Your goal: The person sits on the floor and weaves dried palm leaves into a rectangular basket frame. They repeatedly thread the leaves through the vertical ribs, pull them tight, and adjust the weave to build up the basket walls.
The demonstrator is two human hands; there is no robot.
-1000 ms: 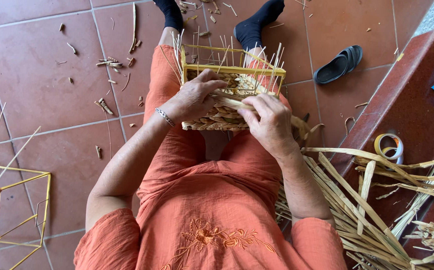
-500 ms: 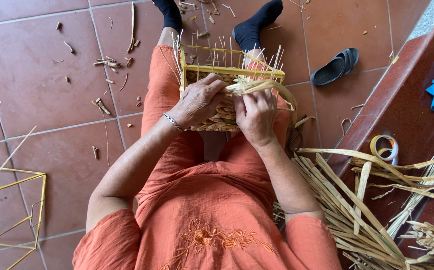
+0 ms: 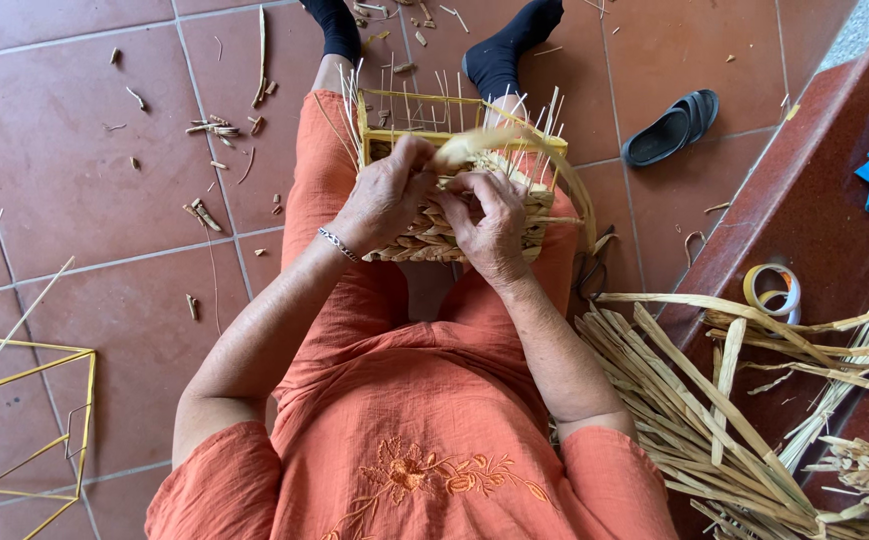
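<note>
Seated, both bare forearms reaching forward over the lap and meeting close together above the knees. Left hand [image 3: 386, 195] knuckles up, fingers curled down and pinching, a thin silver bracelet [image 3: 337, 244] at the wrist. Right hand [image 3: 489, 222] just beside it, nearly touching, fingers bent and gripping, thumb tucked toward the left hand. Elbows bent, spread outward.

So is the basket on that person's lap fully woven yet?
Partly woven: the basket has woven rows low down, with bare yellow frame and loose stakes above.
</note>
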